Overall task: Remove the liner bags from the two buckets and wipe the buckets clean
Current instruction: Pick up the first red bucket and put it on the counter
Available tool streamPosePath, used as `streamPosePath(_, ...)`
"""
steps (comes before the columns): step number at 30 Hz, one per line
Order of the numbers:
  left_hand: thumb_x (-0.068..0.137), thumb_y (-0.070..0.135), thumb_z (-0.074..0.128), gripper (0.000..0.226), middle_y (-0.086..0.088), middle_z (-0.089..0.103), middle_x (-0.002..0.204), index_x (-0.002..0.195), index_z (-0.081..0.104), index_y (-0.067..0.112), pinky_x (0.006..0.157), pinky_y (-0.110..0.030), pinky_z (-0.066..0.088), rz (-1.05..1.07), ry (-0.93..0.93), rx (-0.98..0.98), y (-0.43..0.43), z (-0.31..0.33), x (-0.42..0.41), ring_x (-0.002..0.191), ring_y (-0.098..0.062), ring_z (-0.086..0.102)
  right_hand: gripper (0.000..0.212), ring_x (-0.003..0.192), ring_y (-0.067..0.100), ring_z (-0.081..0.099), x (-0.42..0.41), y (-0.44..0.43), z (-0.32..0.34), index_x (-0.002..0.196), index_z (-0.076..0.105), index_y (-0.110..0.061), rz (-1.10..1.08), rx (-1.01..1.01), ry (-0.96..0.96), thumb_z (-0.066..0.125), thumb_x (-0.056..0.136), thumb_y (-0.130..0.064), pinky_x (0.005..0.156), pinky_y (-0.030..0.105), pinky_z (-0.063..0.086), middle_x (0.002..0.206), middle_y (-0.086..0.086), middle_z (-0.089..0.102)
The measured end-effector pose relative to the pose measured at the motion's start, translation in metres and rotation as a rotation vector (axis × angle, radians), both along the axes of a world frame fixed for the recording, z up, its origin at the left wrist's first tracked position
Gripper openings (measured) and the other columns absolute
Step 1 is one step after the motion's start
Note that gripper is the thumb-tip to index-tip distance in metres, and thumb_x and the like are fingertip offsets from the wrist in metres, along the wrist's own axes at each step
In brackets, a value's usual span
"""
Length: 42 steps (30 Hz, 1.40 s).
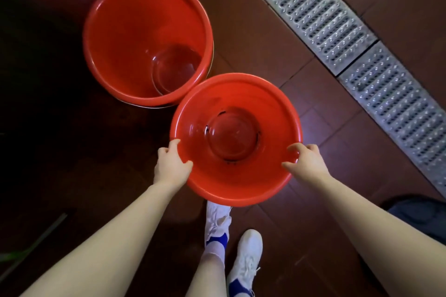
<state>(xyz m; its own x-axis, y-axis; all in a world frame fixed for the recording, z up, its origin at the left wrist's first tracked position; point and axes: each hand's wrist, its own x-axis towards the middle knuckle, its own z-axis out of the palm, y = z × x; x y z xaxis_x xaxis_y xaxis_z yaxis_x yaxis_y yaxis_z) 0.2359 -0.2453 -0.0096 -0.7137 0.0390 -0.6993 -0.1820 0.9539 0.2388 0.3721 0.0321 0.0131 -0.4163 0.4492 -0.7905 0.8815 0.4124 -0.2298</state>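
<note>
While both curl fingers over its rim, the left grip [172,164] and right grip [305,161] clamp opposite sides of the near bucket [237,198], just beside the far bucket [120,31] on the floor [277,38]. No liner shows in either, so bags look done. Dark specks ring the near base, so wiping likely remains. No cloth visible.

place: wash-down work area, likely a commercial kitchen back room | floor: dark red-brown tiles [277,38] | drain: long perforated metal grate [313,12] set flush into the floor | gear: far red bucket [135,19], near red bucket [241,196]
</note>
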Motion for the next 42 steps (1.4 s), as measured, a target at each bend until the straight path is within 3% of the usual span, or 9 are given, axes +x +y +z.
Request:
streamPosePath(3, 0.081, 0.015, 0.066, 0.064, -0.008, 0.043, 0.118, 0.136, 0.039, 0.034, 0.086, -0.04, 0.054, 0.017, -0.041, -0.016, 0.004, -0.003, -0.01, 0.091, -0.029, 0.058, 0.052, 0.087, 0.013, 0.045, -0.01, 0.009, -0.012, 0.13, 0.054, -0.019, -0.05, -0.01, 0.007, 0.07, 0.081, -0.015, 0.079, 0.02, 0.036, 0.131, 0.012, 0.043)
streamPosePath(10, 0.069, -0.001, 0.073, 0.067, -0.003, 0.048, 0.104, 0.123, 0.053, 0.034, 0.086, -0.035, 0.054, -0.091, -0.124, 0.089, 0.004, 0.037, -0.038, 0.083, -0.019, 0.063, 0.051, 0.074, 0.013, 0.046, -0.016, 0.044, 0.018, 0.124, 0.058, -0.024, 0.009, -0.017, 0.003, 0.07, 0.078, -0.007, 0.076, 0.019, 0.037, 0.106, 0.003, 0.037)
streamPosePath(16, 0.064, -0.001, 0.076, 0.066, -0.001, 0.05, 0.097, 0.117, 0.055, 0.034, 0.081, -0.026, 0.053, -0.104, -0.174, 0.163, 0.047, 0.127, -0.047, 0.078, -0.013, 0.062, 0.052, 0.081, 0.024, 0.055, -0.024, 0.093, 0.126, 0.123, 0.058, -0.02, 0.086, 0.02, -0.018, 0.068, 0.074, -0.003, 0.086, 0.029, 0.047, 0.102, 0.005, 0.04)
streamPosePath(23, 0.065, 0.004, 0.077, 0.068, 0.001, 0.051, 0.097, 0.113, 0.053, 0.045, 0.08, -0.029, 0.054, -0.102, -0.06, 0.277, 0.133, 0.254, -0.088, 0.08, -0.011, 0.061, 0.054, 0.096, 0.025, 0.059, -0.059, 0.177, 0.262, 0.12, 0.062, -0.021, 0.012, 0.145, 0.167, 0.067, 0.072, 0.002, 0.09, 0.031, 0.046, 0.104, 0.003, 0.044)
streamPosePath(29, 0.064, 0.006, 0.082, 0.078, 0.005, 0.053, 0.097, 0.118, 0.049, 0.052, 0.082, -0.032, 0.054, -0.079, 0.094, 0.307, 0.225, 0.341, -0.171, 0.082, -0.01, 0.061, 0.055, 0.102, 0.022, 0.057, -0.144, 0.272, 0.342, 0.123, 0.06, -0.021, 0.034, 0.177, 0.366, 0.066, 0.073, 0.002, 0.09, 0.017, 0.035, 0.105, 0.001, 0.042)
streamPosePath(34, 0.066, 0.006, 0.084, 0.076, 0.002, 0.054, 0.095, 0.126, 0.053, 0.041, 0.088, -0.032, 0.05, -0.013, 0.221, 0.335, 0.299, 0.406, -0.241, 0.088, -0.014, 0.06, 0.056, 0.101, 0.023, 0.057, -0.238, 0.349, 0.417, 0.127, 0.059, -0.018, 0.088, 0.255, 0.502, 0.061, 0.075, 0.003, 0.088, 0.025, 0.043, 0.11, 0.001, 0.043)
streamPosePath(42, 0.068, 0.006, 0.084, 0.075, -0.005, 0.06, 0.11, 0.128, 0.052, 0.037, 0.093, -0.029, 0.043, 0.13, 0.393, 0.494, 0.37, 0.477, -0.404, 0.101, -0.016, 0.057, 0.053, 0.102, 0.02, 0.055, -0.463, 0.449, 0.505, 0.124, 0.06, -0.019, 0.242, 0.275, 0.694, 0.061, 0.076, 0.005, 0.086, 0.022, 0.04, 0.113, 0.0, 0.045)
